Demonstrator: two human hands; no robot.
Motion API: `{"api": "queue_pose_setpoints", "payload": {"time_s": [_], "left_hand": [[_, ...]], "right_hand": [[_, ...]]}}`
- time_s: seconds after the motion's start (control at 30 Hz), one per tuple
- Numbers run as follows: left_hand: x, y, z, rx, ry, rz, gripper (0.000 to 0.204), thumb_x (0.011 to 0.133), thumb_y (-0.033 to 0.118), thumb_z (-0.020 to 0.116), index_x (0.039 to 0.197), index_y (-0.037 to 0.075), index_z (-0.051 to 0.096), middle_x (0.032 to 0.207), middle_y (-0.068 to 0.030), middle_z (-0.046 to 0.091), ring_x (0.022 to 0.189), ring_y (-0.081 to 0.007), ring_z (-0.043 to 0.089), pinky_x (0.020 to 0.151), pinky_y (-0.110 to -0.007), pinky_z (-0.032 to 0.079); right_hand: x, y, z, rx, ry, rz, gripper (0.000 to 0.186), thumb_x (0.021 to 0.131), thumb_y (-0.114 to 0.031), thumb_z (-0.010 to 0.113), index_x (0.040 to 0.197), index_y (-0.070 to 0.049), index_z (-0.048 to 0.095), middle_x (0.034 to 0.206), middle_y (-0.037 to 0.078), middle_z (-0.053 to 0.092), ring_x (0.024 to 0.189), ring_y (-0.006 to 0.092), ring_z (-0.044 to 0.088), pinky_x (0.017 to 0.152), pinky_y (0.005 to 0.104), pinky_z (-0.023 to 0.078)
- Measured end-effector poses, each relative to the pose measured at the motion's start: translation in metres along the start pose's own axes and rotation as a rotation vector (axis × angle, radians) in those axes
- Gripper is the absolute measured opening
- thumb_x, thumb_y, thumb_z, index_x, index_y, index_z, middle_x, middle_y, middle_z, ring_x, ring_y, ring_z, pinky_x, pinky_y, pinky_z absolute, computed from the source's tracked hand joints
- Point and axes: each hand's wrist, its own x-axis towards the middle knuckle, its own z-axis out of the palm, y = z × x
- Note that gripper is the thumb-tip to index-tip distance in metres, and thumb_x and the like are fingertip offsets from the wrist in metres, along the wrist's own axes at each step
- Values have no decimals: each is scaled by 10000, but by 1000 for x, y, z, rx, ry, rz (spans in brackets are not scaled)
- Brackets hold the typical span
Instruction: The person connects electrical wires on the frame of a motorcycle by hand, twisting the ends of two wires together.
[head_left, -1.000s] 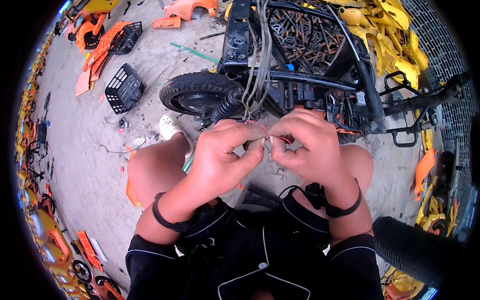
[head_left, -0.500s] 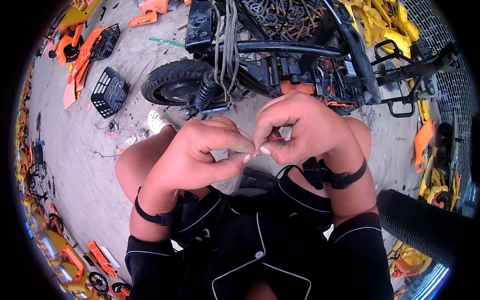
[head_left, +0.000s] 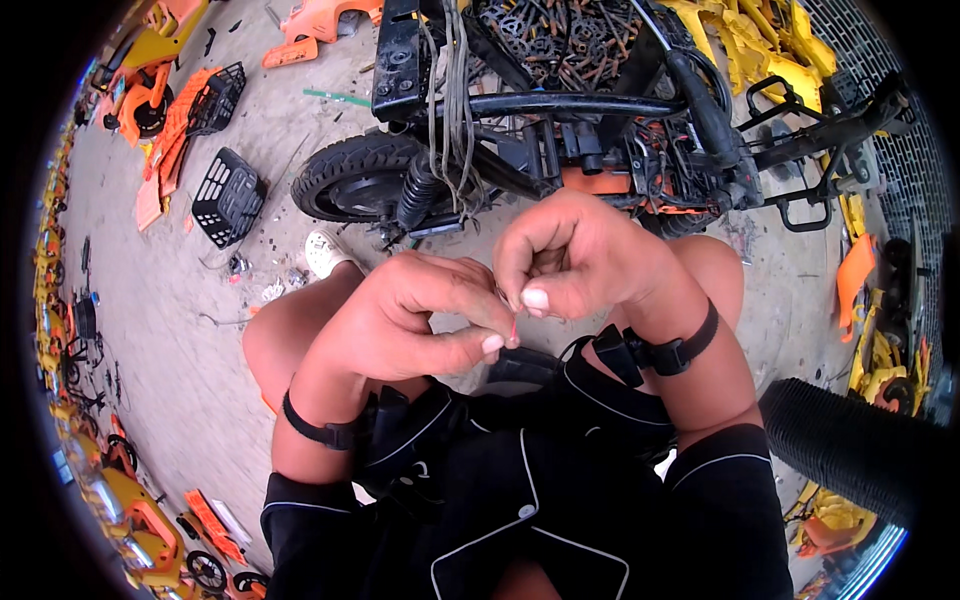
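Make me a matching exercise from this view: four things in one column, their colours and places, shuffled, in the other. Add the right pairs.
Column one
1. Wire
2. Shoe
3. Strip
4. Tyre near the shoe

Column two
A. Green, on the floor
B. Black, with chunky tread
C. Red, pinched in the left hand's grip
D. White, with a leg above it

Right pairs: 1-C, 2-D, 3-A, 4-B

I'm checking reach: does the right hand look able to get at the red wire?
Probably yes: the right hand is close to the red wire pinched in the left hand, with nothing visible between.
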Motion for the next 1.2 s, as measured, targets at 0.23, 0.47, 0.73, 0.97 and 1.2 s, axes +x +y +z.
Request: {"api": "queue_pose_setpoints", "payload": {"time_s": [0.23,0.47,0.73,0.97,1.2], "left_hand": [[-5,0,-4,-68,107,-90,88,934,21,742,1010,-16,764,897,-93,746,836,-166,705,755,-305,549],[-7,2,-1,-129,240,-133,102,971,17,720,1059,-23,750,950,-91,746,870,-153,705,783,-296,553],[-3,0,3,-92,304,-144,106,997,65,717,1061,-13,745,958,-88,745,875,-142,701,799,-292,555],[4,-2,7,-17,427,-174,111,1011,72,703,1070,-18,728,902,-54,727,854,-118,670,787,-272,540],[5,-6,6,-1,421,-154,108,1025,88,691,1024,-19,696,873,-37,698,804,-98,638,729,-267,523]], "right_hand": [[-7,-19,-9,-43,148,-54,173,961,-145,746,998,24,738,805,41,692,680,86,601,623,243,501],[-14,-32,-4,-465,-5,-45,279,964,-263,785,1027,8,765,844,51,720,790,148,665,711,307,531],[0,-17,-8,-798,211,-313,363,917,-293,824,1144,-27,726,1028,78,721,909,221,688,818,340,551],[-2,-12,5,-498,267,-21,210,958,-156,776,1089,-6,709,952,46,725,899,137,677,805,309,544],[-4,-10,-2,-422,452,-122,136,999,-134,732,1046,-7,729,866,-11,678,781,54,568,686,244,470]]}}
